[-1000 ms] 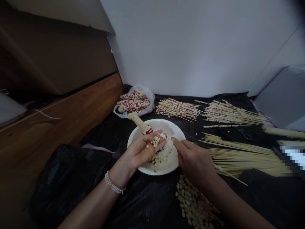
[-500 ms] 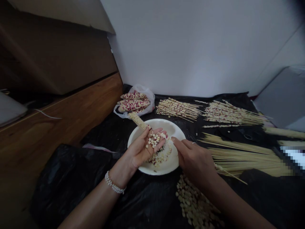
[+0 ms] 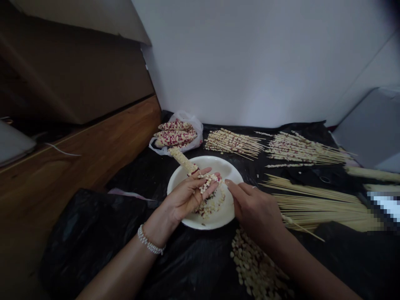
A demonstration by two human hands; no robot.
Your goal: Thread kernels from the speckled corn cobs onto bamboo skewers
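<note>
Two finished-looking bundles [image 3: 290, 150] are lying beyond the right hand [image 3: 258, 206].
Left hand [image 3: 183, 200] is openly cupping kernels [image 3: 206, 183]; right is pinching, contents unclear, bare sticks [image 3: 315, 204] waiting beside it.

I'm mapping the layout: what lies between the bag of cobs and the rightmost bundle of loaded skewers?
In the head view, another bundle of loaded skewers and a lone skewer.

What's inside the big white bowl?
The white bowl holds loose corn kernels and some small dark bits. The left hand, cupping more kernels, hides part of the inside, so what lies beneath that hand can't be seen.
</note>
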